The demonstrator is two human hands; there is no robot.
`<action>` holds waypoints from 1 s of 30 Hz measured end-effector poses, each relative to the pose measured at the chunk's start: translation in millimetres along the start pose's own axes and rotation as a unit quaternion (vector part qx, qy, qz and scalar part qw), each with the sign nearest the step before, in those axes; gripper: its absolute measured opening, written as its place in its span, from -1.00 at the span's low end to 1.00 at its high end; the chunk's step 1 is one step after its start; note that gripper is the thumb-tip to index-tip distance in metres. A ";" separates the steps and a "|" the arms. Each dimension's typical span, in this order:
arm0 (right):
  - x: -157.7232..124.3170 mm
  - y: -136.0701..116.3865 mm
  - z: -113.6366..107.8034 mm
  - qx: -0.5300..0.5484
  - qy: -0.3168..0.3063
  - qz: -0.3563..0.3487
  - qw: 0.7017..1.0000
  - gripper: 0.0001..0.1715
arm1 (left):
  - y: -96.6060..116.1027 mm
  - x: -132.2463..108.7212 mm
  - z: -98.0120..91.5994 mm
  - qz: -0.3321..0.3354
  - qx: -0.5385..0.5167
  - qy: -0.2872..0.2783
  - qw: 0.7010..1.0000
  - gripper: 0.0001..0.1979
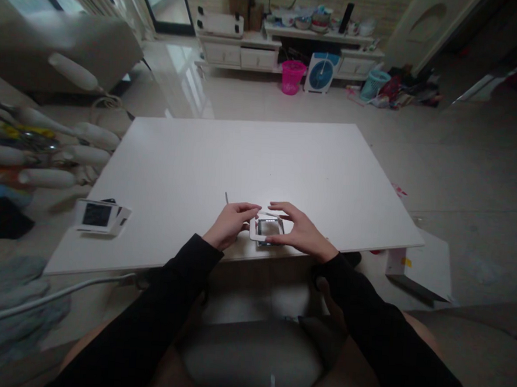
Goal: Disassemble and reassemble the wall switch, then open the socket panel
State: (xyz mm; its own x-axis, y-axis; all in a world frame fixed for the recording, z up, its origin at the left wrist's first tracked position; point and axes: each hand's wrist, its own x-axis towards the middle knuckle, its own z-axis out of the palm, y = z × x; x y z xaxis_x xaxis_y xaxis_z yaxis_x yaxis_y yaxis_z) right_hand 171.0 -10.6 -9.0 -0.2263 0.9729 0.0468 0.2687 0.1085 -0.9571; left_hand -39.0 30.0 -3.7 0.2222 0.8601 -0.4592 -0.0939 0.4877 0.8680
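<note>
A small white frame (259, 237) with an open middle is held between my hands, just above the near edge of the white table (243, 157). My left hand (233, 222) pinches its left side. My right hand (298, 228) grips it from the right, thumb along the lower edge and fingers at the upper edge. Under the frame, a flat square piece with a dark border (269, 242) shows through the opening. A thin grey rod (226, 198) lies just beyond my left hand.
White frames and a dark-screened device (97, 215) lie stacked at the table's left end. A white box (429, 265) stands beyond the right near corner. White-wrapped rods (85, 155) stick out by the left edge.
</note>
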 end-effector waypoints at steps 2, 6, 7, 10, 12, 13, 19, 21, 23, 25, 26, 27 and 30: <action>-3.2 -1.1 2.6 -0.039 -0.050 -0.012 0.998 -0.22 | -1.6 -0.5 1.3 -0.001 0.010 0.000 1.000 -0.74; -6.5 -2.5 7.3 -0.067 -0.092 -0.019 0.993 -0.25 | -0.6 -3.4 7.7 -0.014 0.030 -0.010 0.999 -0.84; -6.5 -2.4 7.0 -0.070 -0.097 -0.024 0.993 -0.25 | 0.7 -4.3 9.3 -0.018 0.037 -0.015 0.999 -0.86; -4.3 1.9 0.7 -0.096 -0.098 -0.034 0.990 -0.24 | 4.4 -5.3 11.1 -0.017 0.062 -0.030 0.997 -0.81; -2.0 8.2 -6.5 -0.162 -0.073 -0.051 0.983 -0.24 | 4.6 -3.5 7.6 0.000 0.109 -0.029 0.994 -0.73; -1.0 11.8 -9.9 -0.208 -0.052 -0.061 0.975 -0.23 | 3.6 -1.9 4.3 0.018 0.154 -0.026 0.988 -0.70; -0.1 24.3 -7.5 -0.386 -0.097 -0.076 0.914 -0.18 | -16.3 7.7 -21.3 0.143 0.482 -0.043 0.863 -0.44; 0.0 25.5 0.1 -0.416 -0.132 -0.076 0.896 -0.19 | -25.6 8.6 -24.3 0.156 0.510 -0.064 0.843 -0.35; 0.9 28.0 6.2 -0.434 -0.153 -0.071 0.885 -0.21 | -34.9 8.6 -23.2 0.175 0.526 -0.085 0.828 -0.27; 1.8 32.1 9.5 -0.440 -0.166 -0.065 0.880 -0.23 | -44.0 8.9 -19.1 0.199 0.540 -0.107 0.811 -0.22; 2.2 34.7 10.1 -0.439 -0.169 -0.061 0.880 -0.23 | -48.4 9.5 -16.5 0.209 0.544 -0.120 0.804 -0.21; 2.5 37.2 10.2 -0.435 -0.170 -0.059 0.883 -0.22 | -52.5 10.4 -13.6 0.217 0.546 -0.133 0.798 -0.20; 2.7 44.0 9.8 -0.410 -0.166 -0.054 0.895 -0.16 | -62.3 15.1 -5.6 0.227 0.549 -0.150 0.790 -0.13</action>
State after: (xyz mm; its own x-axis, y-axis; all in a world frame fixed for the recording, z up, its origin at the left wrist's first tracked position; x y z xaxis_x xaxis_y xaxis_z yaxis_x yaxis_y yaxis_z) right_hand 173.0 -5.2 -53.8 -0.5225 0.8478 -0.0909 0.7938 0.4447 -0.4149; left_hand -35.2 13.4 -65.7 0.6424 0.7552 -0.1307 0.6325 -0.4261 0.6468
